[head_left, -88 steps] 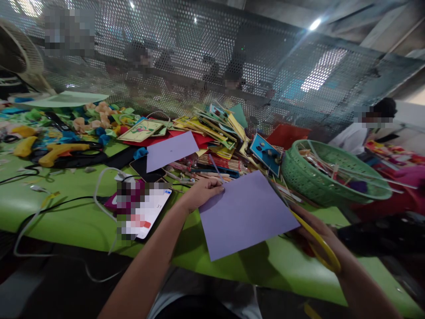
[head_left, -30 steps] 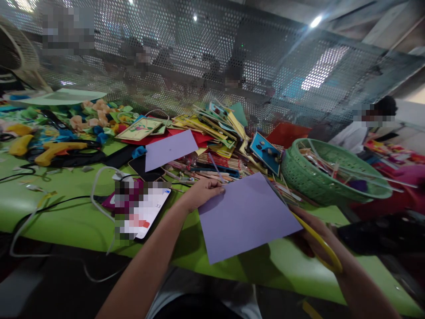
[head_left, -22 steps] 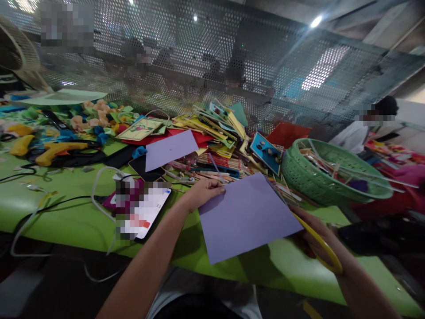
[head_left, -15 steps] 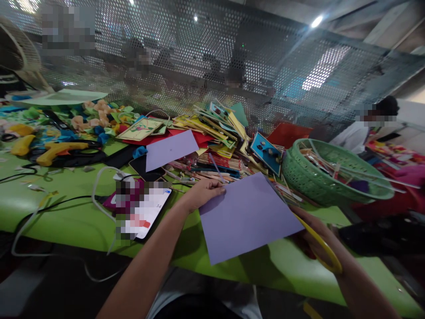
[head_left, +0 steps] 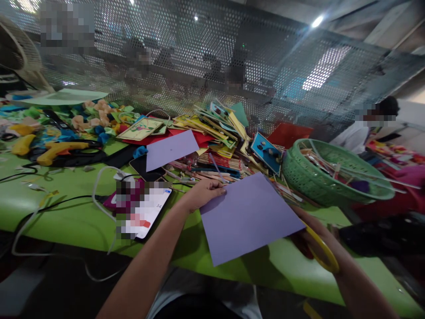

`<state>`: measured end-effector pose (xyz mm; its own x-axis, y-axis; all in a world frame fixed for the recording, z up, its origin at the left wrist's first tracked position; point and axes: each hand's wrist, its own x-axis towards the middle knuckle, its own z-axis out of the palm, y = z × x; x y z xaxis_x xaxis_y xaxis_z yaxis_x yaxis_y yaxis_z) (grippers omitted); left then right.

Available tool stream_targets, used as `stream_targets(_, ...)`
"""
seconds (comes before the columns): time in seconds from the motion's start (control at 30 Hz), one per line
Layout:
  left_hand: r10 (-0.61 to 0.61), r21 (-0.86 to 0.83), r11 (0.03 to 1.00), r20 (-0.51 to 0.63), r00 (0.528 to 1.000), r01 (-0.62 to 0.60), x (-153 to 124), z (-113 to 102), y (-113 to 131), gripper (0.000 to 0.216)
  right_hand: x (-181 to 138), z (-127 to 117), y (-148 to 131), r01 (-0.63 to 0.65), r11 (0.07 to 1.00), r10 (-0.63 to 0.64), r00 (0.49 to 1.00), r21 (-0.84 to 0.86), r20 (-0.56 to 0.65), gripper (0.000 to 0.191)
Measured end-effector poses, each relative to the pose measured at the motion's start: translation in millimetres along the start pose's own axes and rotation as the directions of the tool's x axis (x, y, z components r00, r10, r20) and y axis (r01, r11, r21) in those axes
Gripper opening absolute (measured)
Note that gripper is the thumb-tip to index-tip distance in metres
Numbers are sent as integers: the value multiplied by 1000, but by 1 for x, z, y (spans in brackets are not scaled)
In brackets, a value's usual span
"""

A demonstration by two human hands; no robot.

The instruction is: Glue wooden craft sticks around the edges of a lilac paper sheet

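Note:
A square purple sheet of paper (head_left: 250, 219) is held tilted above the green tabletop. My left hand (head_left: 207, 193) pinches its left upper edge between thumb and fingers. At the sheet's right side, my right hand (head_left: 314, 232) is closed around scissors with yellow handles (head_left: 321, 250); the paper hides their blades and most of my fingers. A thin purple strip (head_left: 216, 164) stands up just beyond my left hand. Behind it, a smaller purple piece of paper (head_left: 171, 149) rests on the clutter.
Left lie a phone (head_left: 154, 215), cables and a yellow glue gun (head_left: 61, 149). Colourful cards (head_left: 212, 128) are heaped at the back, beside a green basket (head_left: 305, 177). A perforated metal screen (head_left: 186, 57) stands behind, and another person (head_left: 352, 135) is at far right.
The yellow scissor handles have swung slightly in my right hand, and the purple sheet has shifted a little. My left hand keeps its pinch in nearly the same place.

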<state>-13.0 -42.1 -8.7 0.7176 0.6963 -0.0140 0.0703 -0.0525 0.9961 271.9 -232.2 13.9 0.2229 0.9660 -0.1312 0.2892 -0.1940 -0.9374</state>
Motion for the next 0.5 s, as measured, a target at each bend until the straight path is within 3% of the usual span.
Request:
stream_targets(0.2, 8, 16, 1000, -8, 1000, -8, 1, 1, 0, 28, -2, -1, -1, 2, 1000, -1, 1000, -14, 19, 74)
stream_targets(0.33, 8, 27, 1000, -3, 1000, -8, 2, 2, 0, 30, 1, -9, 8, 20, 1000, -20, 999, -16, 39, 82)
stream_targets(0.5, 22, 43, 999, 5, 1000, -22, 0, 1, 3, 34, 10, -19, 20, -89, 996, 90, 994, -25, 69, 94)
